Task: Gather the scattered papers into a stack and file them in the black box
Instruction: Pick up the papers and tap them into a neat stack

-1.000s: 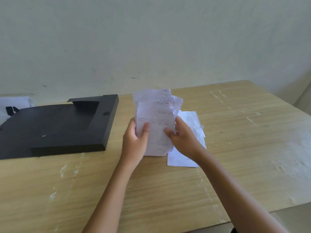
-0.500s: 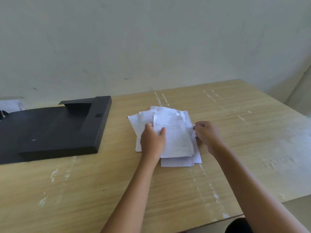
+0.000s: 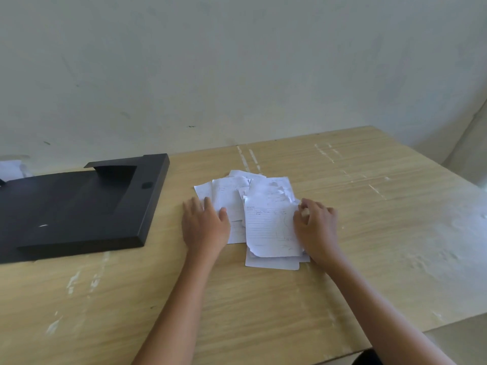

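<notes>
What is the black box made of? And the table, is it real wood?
The black box looks like matte plastic or stiff board: smooth, dull, with a molded notch. I can't tell which. The table shows pale wood grain, perhaps a printed laminate, scuffed with white marks. The papers are thin white sheets, creased and curled at the edges.

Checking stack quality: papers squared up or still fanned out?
Fanned out. The papers lie overlapping on the table, edges and corners offset; left hand rests flat on them, right hand curls at their right edge.
</notes>
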`<move>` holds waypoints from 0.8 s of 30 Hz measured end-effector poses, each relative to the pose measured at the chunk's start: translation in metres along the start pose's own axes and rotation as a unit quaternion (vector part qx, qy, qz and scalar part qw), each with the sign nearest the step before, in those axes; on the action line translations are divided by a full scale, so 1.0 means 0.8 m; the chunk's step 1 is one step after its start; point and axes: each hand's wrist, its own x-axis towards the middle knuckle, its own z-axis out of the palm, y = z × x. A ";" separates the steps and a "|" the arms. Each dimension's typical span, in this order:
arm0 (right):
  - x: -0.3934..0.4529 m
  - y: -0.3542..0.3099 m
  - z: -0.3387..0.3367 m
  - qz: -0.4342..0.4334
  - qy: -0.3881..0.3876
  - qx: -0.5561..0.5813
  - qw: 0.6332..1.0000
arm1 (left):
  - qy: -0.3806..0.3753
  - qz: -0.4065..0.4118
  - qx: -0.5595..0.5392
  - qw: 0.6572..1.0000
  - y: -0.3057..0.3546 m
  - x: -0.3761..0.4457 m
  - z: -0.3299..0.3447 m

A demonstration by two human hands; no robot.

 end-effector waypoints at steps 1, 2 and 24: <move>0.000 -0.001 0.004 -0.006 -0.001 -0.017 1.000 | -0.011 0.016 0.008 1.000 0.002 -0.001 0.002; 0.001 -0.002 0.009 -0.009 -0.004 -0.030 1.000 | -0.019 0.035 0.013 0.999 0.005 -0.003 0.003; 0.006 0.003 0.013 0.009 0.017 -0.014 1.000 | 0.040 0.059 -0.085 0.994 0.028 0.011 -0.007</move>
